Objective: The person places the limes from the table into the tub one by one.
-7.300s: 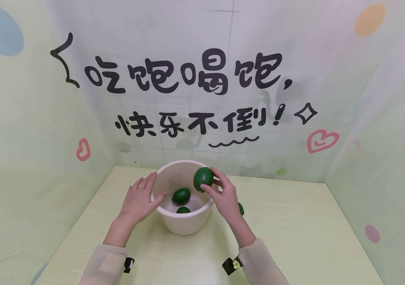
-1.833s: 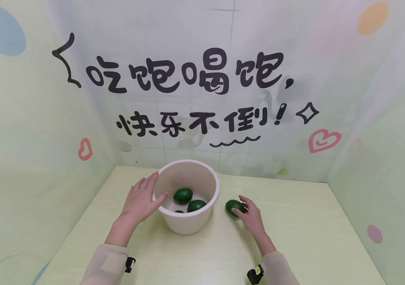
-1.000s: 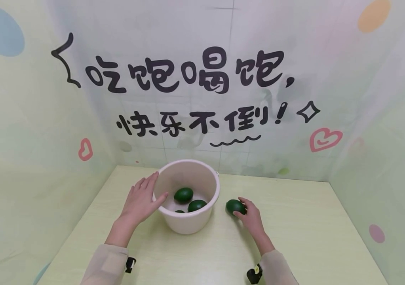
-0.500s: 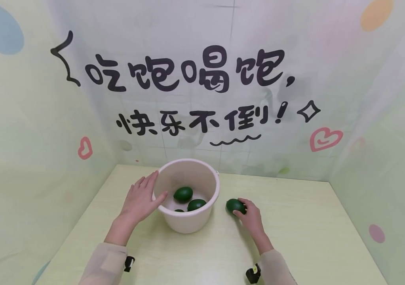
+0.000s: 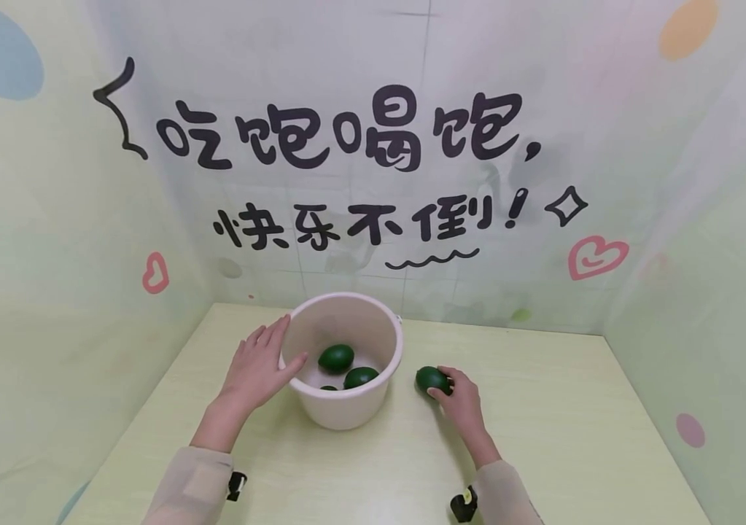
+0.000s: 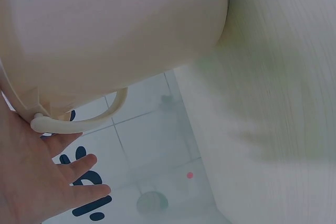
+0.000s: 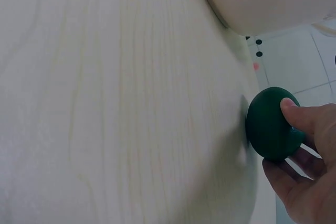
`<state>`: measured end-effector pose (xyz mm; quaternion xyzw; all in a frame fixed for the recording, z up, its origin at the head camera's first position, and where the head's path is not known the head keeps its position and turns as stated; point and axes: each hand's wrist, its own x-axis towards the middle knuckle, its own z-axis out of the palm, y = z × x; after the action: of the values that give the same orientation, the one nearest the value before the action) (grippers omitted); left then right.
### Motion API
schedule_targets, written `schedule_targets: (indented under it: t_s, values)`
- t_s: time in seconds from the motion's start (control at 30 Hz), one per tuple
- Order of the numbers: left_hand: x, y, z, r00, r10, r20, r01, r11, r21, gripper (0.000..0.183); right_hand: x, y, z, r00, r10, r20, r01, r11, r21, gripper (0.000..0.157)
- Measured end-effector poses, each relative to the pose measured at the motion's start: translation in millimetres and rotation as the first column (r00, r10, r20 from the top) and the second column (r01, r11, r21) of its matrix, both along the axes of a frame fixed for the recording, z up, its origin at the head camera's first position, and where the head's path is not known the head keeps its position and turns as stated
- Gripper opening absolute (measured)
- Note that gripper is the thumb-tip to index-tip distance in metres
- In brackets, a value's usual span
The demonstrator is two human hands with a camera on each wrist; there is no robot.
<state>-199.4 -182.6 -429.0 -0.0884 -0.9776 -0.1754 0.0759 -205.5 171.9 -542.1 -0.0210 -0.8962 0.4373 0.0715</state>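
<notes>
A pale pink bucket [image 5: 343, 408] stands upright on the table. Inside it lie several dark green limes, among them a rear lime [image 5: 336, 359] and a front lime [image 5: 361, 377]; another is mostly hidden behind the near rim. My left hand [image 5: 256, 368] rests against the bucket's left rim, its fingers straight and spread, as the left wrist view also shows beside the handle [image 6: 79, 124]. To the right of the bucket, my right hand [image 5: 464, 401] grips a separate lime [image 5: 432, 380] between thumb and fingers, low at the tabletop. In the right wrist view, the thumb presses the gripped lime [image 7: 270, 124].
The light wood-grain table [image 5: 359, 481] reaches back to a printed wall sheet [image 5: 373, 73] with black lettering. Side sheets enclose the table on the left and right. A small black device [image 5: 463, 504] sits at the right sleeve, and a similar black device [image 5: 236, 485] at the left.
Earlier, my right hand held a lime over the bucket; it then moved right to the lime on the table. Its fingers have since tightened round that lime. My left hand stays at the rim.
</notes>
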Motion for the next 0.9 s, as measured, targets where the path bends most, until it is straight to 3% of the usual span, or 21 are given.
schedule_targets:
  t_s: [0.9]
  values:
    - [-0.5, -0.2, -1.6, 1.000, 0.002, 0.005, -0.002, 1.000, 0.007, 0.081, 0.1, 0.7, -3.2, 0.999, -0.026, -0.026, 0.025, 0.999, -0.041, 0.047]
